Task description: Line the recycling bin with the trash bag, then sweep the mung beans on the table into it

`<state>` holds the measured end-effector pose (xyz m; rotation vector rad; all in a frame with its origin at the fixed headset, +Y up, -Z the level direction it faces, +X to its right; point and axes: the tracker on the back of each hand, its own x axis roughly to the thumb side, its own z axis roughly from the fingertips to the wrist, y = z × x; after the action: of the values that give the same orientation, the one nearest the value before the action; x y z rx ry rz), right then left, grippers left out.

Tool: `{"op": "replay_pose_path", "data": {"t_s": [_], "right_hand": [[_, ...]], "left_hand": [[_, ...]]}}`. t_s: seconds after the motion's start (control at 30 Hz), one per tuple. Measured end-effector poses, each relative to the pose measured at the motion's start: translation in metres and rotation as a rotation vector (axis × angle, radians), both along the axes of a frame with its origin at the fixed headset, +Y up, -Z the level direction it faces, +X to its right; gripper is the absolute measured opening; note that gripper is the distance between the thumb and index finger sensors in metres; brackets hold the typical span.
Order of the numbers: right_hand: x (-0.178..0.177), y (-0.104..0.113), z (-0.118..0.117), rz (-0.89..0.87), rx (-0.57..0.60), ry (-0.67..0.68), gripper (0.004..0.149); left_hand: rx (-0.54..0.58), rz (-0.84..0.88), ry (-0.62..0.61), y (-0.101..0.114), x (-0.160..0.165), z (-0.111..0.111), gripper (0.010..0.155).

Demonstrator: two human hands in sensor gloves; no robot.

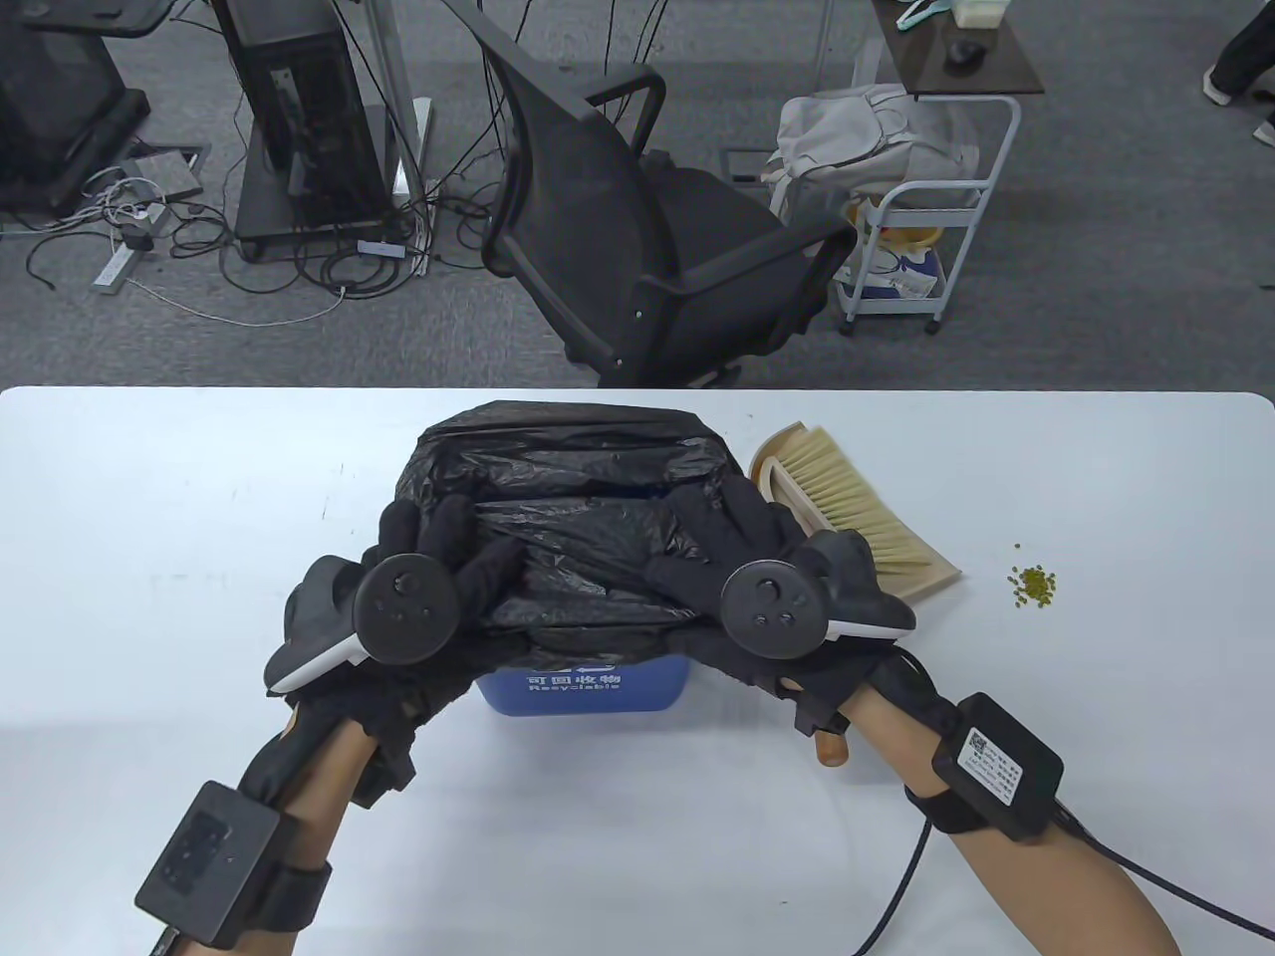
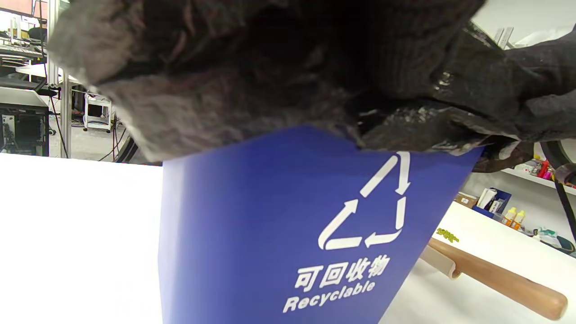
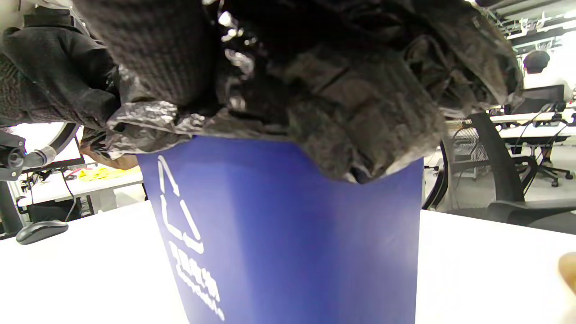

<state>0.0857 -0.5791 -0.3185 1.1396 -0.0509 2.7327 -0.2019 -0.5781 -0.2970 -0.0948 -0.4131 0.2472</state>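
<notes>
The blue recycling bin (image 1: 583, 687) stands mid-table with the black trash bag (image 1: 578, 468) draped over its mouth. My left hand (image 1: 448, 558) grips the bag at the near left rim. My right hand (image 1: 717, 528) grips it at the near right rim. In the left wrist view, gloved fingers (image 2: 225, 67) bunch the bag (image 2: 427, 130) above the bin's recycling logo (image 2: 369, 202). The right wrist view shows gloved fingers (image 3: 337, 99) curled in crumpled plastic (image 3: 148, 121) over the bin wall (image 3: 292, 225). A small heap of mung beans (image 1: 1034, 586) lies to the right.
A brush in a beige dustpan (image 1: 857, 508) lies just right of the bin, its wooden handle (image 2: 495, 279) running under my right wrist. A black office chair (image 1: 657, 229) and a white cart (image 1: 926, 249) stand beyond the table's far edge.
</notes>
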Motion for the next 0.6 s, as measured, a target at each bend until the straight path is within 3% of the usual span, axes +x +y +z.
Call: {"op": "replay_pose_path", "data": {"t_s": [0.13, 0.23, 0.6], "right_hand": [[0.001, 0.001, 0.001, 0.001, -0.008, 0.007, 0.071], [0.003, 0.005, 0.005, 0.002, -0.018, 0.029, 0.084], [0.049, 0.046, 0.035, -0.151, 0.09, 0.014, 0.091]], "left_hand": [[-0.008, -0.007, 0.005, 0.001, 0.0, 0.0, 0.083], [-0.015, -0.001, 0.003, 0.005, 0.0, 0.002, 0.088], [0.162, 0.021, -0.015, 0.054, 0.012, 0.039, 0.09]]}}
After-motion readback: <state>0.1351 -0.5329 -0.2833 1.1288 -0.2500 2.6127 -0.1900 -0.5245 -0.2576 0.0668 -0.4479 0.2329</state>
